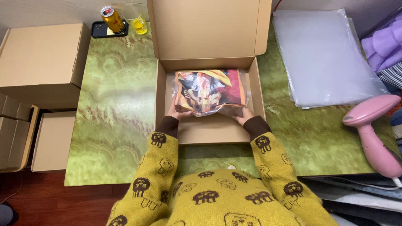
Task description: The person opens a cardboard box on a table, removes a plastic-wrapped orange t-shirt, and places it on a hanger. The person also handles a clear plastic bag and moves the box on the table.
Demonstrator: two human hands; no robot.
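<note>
Leftmost, closed cardboard boxes (39, 62) sit well apart from the left hand (175, 112), whose grip closes on the bagged printed garment (208, 92) at its near-left corner. That garment lies inside the open carton (209, 129) on the table (113, 109). Opposite, the right hand (244, 116) apparently pinches the near-right corner; beyond lie clear bags (326, 54).

The person wears a mustard-yellow knitted sweater (217, 196) scattered with dark brown and outlined skull-like figures. Ribbed dark brown cuffs end each sleeve just behind the left hand (175, 112) and the right hand (244, 116).
</note>
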